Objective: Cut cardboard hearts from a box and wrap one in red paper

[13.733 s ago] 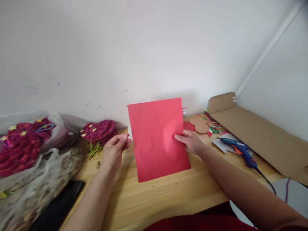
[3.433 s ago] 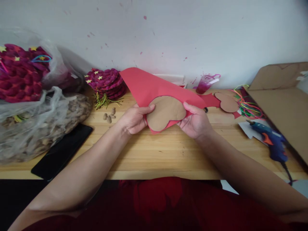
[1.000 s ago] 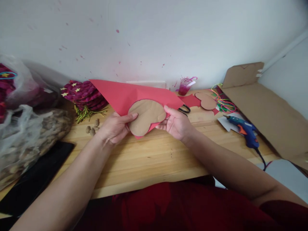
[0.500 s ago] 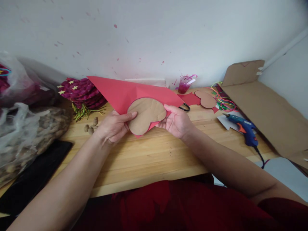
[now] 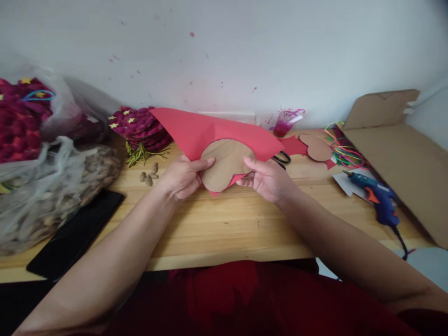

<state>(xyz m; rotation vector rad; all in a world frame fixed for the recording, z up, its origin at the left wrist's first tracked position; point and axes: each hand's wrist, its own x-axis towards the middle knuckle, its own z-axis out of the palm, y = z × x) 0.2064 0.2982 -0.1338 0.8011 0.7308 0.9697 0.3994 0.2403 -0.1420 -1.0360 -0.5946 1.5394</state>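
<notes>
A heart-shaped piece of brown cardboard (image 5: 226, 163) lies against a larger sheet of red paper (image 5: 224, 128), both raised above the wooden table (image 5: 210, 233). My left hand (image 5: 184, 176) grips them at the left lobe, thumb on the cardboard and fingers behind the paper. At the right side my right hand (image 5: 266, 177) pinches them the same way, its thumb pressing the cardboard edge. Red paper shows past the heart's lower edge. Behind my right hand, black scissor handles (image 5: 283, 159) stick out, the blades hidden.
Right of my hands lie another cardboard heart (image 5: 317, 147), red paper scraps (image 5: 293, 144), coloured cords (image 5: 346, 151) and a blue glue gun (image 5: 380, 196) beside a cardboard box (image 5: 402, 158). On the left are a bag of nuts or seeds (image 5: 63, 196), a black phone-like slab (image 5: 79, 233) and purple decorated items (image 5: 143, 128).
My right thumb has moved further onto the cardboard. The view has shifted left, so the whole scene sits further right. Both hands still hold the heart and paper.
</notes>
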